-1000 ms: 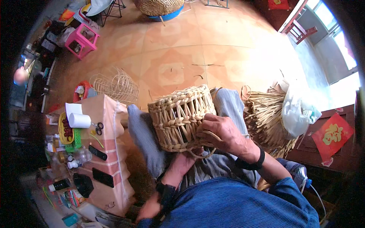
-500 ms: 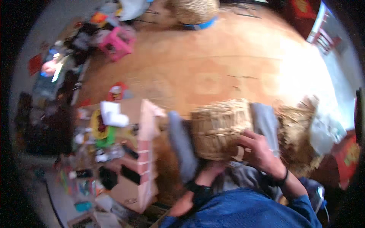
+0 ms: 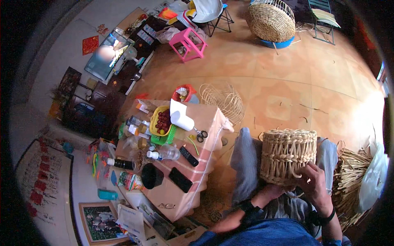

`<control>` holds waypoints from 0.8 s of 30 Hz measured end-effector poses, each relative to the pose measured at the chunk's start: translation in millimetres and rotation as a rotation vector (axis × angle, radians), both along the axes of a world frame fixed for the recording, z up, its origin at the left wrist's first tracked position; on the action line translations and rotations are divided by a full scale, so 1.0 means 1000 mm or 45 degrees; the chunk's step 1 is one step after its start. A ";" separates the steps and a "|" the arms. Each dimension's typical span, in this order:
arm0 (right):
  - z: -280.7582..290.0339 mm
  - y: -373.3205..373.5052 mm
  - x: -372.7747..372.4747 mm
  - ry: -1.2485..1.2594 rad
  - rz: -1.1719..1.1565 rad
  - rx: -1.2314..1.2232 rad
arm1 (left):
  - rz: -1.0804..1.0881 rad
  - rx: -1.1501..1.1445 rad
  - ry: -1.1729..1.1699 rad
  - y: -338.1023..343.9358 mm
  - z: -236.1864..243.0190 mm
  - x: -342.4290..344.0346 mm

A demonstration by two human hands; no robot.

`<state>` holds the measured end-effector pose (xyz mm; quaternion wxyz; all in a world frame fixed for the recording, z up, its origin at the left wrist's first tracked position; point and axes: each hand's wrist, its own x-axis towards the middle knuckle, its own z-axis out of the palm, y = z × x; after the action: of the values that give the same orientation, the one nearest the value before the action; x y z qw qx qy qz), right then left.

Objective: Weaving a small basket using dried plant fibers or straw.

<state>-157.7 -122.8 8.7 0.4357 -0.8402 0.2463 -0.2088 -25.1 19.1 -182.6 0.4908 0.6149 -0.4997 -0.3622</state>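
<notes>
A woven straw basket (image 3: pixel 288 153) with open latticed sides and braided bands rests on my lap between my knees. My left hand (image 3: pixel 271 192) holds it by the edge nearest me, its fingertips hidden behind the weave. At the basket's near right side, my right hand (image 3: pixel 315 182) is closed in a pinch on a pale straw strand (image 3: pixel 294 173) that curls out of the weave. To the right of my leg lies a thick bundle of dry straw (image 3: pixel 352 178), partly under a clear plastic bag (image 3: pixel 374 176).
On my left, a cloth-covered table (image 3: pixel 172 201) carries a yellow basket of fruit (image 3: pixel 161 121), bottles, scissors (image 3: pixel 201 135), a remote and a phone (image 3: pixel 180 179). A loose wicker frame (image 3: pixel 223 102) lies beyond it. Farther off are a pink stool (image 3: pixel 189 45) and a large woven basket (image 3: pixel 271 22).
The view has swung left, so the surroundings sit farther right in it, and the blur has cleared. My right hand, earlier against the basket's side, now pinches a strand.
</notes>
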 end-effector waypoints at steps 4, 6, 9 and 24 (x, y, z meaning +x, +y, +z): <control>0.007 -0.001 0.001 0.044 -0.001 -0.022 | -0.086 0.144 0.322 -0.001 0.001 -0.005; 0.006 -0.004 0.001 0.070 0.028 -0.068 | -0.047 0.153 0.363 0.002 0.000 -0.006; 0.005 -0.005 0.002 0.033 0.052 -0.057 | -0.055 0.359 0.682 0.008 0.000 -0.001; -0.008 -0.003 -0.020 0.211 -0.100 -0.266 | 0.337 -0.266 -0.957 0.017 -0.039 -0.001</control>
<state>-177.9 -126.2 1.2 0.3156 -0.8850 0.2911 -0.1800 -26.3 36.0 -221.6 0.3762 0.7104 -0.5948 0.0067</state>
